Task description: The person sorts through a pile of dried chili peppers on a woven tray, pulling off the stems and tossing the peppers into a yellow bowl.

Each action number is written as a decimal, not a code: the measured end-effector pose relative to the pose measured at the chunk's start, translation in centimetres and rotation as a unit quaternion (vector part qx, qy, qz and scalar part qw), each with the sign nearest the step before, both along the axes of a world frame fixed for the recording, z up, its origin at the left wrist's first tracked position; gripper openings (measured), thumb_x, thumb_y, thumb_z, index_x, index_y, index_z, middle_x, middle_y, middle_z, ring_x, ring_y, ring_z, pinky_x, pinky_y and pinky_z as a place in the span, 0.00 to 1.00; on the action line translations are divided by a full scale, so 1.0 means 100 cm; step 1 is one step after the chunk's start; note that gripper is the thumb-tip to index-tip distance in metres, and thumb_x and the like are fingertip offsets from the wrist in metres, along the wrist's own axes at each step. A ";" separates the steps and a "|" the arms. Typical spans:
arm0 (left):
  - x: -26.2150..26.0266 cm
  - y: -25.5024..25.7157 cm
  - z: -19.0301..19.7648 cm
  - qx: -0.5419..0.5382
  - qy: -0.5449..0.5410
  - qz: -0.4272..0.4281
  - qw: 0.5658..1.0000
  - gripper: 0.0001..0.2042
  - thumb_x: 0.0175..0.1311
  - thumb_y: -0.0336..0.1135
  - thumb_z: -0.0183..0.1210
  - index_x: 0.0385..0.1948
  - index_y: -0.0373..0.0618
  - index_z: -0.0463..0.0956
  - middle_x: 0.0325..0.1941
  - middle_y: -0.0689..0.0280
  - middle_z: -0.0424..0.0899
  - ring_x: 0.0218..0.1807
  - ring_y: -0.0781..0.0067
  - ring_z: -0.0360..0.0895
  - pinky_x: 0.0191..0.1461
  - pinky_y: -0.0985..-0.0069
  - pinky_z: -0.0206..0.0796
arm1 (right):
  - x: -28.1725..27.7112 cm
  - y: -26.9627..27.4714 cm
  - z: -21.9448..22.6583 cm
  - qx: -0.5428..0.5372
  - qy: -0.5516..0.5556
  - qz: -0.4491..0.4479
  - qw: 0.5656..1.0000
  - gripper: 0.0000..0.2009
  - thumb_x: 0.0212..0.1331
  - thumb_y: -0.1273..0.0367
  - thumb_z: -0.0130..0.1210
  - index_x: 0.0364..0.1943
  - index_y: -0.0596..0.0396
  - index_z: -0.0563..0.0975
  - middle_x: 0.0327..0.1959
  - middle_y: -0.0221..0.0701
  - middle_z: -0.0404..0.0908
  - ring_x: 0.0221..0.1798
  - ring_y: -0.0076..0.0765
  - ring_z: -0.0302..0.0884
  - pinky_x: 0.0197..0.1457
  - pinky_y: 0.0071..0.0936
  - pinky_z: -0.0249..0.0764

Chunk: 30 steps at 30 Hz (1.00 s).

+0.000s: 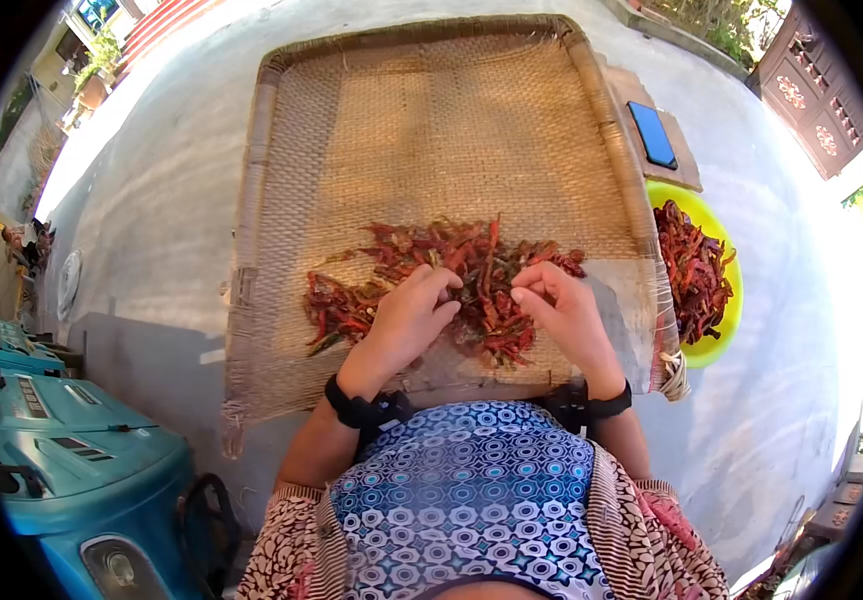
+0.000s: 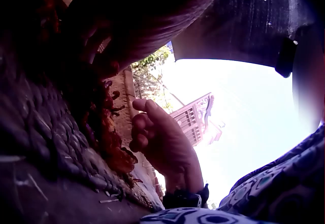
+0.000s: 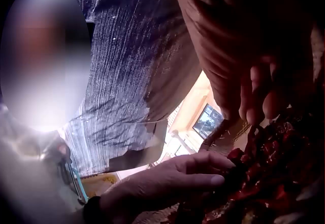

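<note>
A loose heap of dried red chili peppers point(image 1: 481, 275), some greenish or brown, lies on the near part of a large woven mat tray point(image 1: 431, 110). My left hand point(image 1: 409, 315) is over the heap's middle; in the right wrist view that left hand point(image 3: 162, 183) reaches with fairly straight fingers to the peppers, thumb apart from the forefinger. At the heap's right side hovers my right hand point(image 1: 566, 312), fingers loosely bent. Seen from the left wrist, the right hand point(image 2: 167, 138) shows no pepper between thumb and fingers. Each wrist wears a black band.
A yellow-green basin point(image 1: 731, 300) full of red chili peppers stands right of the tray. Behind it, a phone point(image 1: 653, 134) lies on cardboard point(image 1: 689, 165). A teal vehicle point(image 1: 91, 450) stands close on the left. Grey concrete floor point(image 1: 156, 235) surrounds the tray.
</note>
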State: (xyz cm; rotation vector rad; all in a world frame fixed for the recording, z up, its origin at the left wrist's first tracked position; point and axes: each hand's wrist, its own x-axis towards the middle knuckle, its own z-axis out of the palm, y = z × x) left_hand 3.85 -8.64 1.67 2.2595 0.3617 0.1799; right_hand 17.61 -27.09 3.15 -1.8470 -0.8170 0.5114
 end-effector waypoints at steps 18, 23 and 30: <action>0.002 -0.001 -0.010 -0.008 -0.108 -0.038 0.993 0.12 0.60 0.31 0.59 0.46 0.45 0.75 0.38 0.61 0.78 0.37 0.59 0.78 0.41 0.68 0.70 | -0.018 0.021 -0.005 0.002 -0.068 0.117 0.991 0.04 0.60 0.68 0.57 0.34 0.53 0.77 0.26 0.31 0.79 0.27 0.32 0.77 0.30 0.29 0.71; 0.000 -0.005 -0.008 -0.017 -0.076 -0.008 0.997 0.11 0.60 0.30 0.61 0.44 0.45 0.76 0.36 0.62 0.76 0.38 0.64 0.77 0.41 0.70 0.70 | -0.010 0.010 -0.005 0.062 0.126 0.077 0.987 0.04 0.64 0.70 0.56 0.37 0.55 0.76 0.26 0.25 0.76 0.26 0.20 0.72 0.29 0.19 0.67; -0.003 -0.004 0.005 -0.007 0.009 0.004 1.000 0.09 0.61 0.31 0.61 0.41 0.44 0.76 0.35 0.63 0.76 0.35 0.67 0.76 0.40 0.70 0.69 | 0.058 -0.043 0.001 0.436 0.330 -0.101 0.831 0.08 0.70 0.65 0.50 0.45 0.53 0.75 0.27 0.24 0.73 0.25 0.19 0.67 0.34 0.19 0.68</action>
